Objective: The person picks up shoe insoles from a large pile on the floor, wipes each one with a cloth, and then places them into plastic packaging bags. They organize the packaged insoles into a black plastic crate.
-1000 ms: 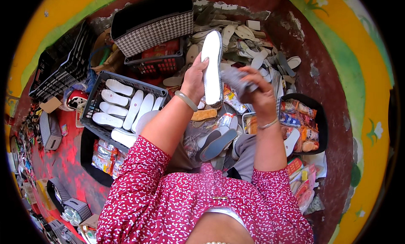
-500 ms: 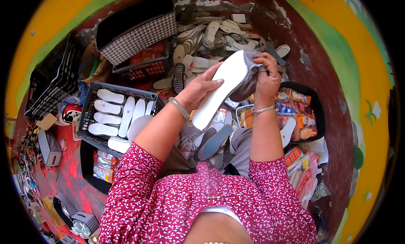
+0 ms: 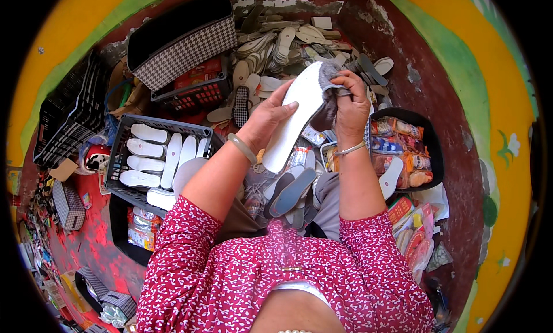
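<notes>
Above my lap I hold a white insole (image 3: 295, 115), slanted with one end up and to the right. Grey plush cloth (image 3: 327, 74) shows round its upper end and down its right side. My left hand (image 3: 273, 117) grips the sole's left edge, thumb lying on the white face. At the upper right, my right hand (image 3: 352, 105) pinches the plush between bent fingers and thumb. Whether the cloth is joined to the sole I cannot tell. Below, grey soles (image 3: 292, 193) and white ones lie on clear plastic between my legs.
To the left is a dark crate (image 3: 207, 131) of white insoles. Behind lies a heap of loose insoles (image 3: 282, 45), beside a houndstooth bin (image 3: 183, 50). On the right stands a black bin (image 3: 439, 154) of bagged goods against the dark red wall (image 3: 429, 74).
Both hands and the insole have shifted slightly left and up. The sole is turned more on edge, and the right fingers have curled further over the plush end.
</notes>
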A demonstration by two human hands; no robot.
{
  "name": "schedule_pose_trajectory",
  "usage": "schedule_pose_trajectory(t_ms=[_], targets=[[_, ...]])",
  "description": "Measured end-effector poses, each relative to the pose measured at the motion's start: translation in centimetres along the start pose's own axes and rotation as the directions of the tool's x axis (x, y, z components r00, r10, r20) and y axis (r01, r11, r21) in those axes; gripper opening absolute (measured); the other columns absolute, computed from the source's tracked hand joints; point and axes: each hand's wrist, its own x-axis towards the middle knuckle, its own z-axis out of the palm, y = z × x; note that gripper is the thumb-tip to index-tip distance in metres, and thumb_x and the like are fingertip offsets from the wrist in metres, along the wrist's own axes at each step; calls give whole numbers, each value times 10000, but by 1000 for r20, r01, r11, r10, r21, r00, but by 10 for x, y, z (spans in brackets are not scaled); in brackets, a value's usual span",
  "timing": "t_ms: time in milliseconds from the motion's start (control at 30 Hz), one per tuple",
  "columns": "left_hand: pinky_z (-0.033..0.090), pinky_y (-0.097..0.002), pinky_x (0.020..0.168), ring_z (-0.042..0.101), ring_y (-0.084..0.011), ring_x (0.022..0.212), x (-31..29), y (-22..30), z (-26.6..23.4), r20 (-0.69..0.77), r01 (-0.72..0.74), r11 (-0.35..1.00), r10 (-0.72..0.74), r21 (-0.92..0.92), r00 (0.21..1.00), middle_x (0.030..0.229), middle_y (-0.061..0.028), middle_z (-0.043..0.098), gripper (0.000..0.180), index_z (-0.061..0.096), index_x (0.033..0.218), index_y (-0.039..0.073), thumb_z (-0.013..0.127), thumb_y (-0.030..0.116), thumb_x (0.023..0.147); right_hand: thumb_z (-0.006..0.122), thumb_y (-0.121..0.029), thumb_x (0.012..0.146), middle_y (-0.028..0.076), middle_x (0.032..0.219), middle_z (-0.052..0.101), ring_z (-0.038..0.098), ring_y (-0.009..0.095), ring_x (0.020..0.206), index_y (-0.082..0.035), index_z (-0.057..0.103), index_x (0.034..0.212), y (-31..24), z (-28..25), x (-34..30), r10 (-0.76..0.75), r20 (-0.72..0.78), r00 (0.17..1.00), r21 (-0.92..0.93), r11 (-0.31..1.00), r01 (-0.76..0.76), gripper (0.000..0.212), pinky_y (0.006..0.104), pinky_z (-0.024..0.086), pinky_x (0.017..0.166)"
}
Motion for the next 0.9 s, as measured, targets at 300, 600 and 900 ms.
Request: schedule_pose_trajectory(t_ms=[300,600,900], targets=[[463,-330,913,555,-214,1072,11,9,-22,-74,-194,974,186,-119,980,1232,-127,518,522,298,1393,70,439,32,891,493,107,755,51,1018,569,544,140,938,-33,636,796,-22,33,-40,226,356,906,289,896,-337,204,251,414,866],[523,-294,774,614,-177,897,13,34,-38,-231,-377,925,375,38,898,1171,-112,558,508,298,1391,85,454,54,909,501,4,685,65,891,617,573,151,887,3,641,759,-9,3,-15,176,832,526,161,832,-532,159,269,424,838],[421,-263,907,472,-121,1089,12,6,-27,13,-260,831,292,492,956,1243,-61,469,525,292,1373,35,532,79,908,630,-239,871,71,996,633,610,119,849,29,564,1096,5,0,-3,519,500,694,425,551,-718,356,241,498,766]])
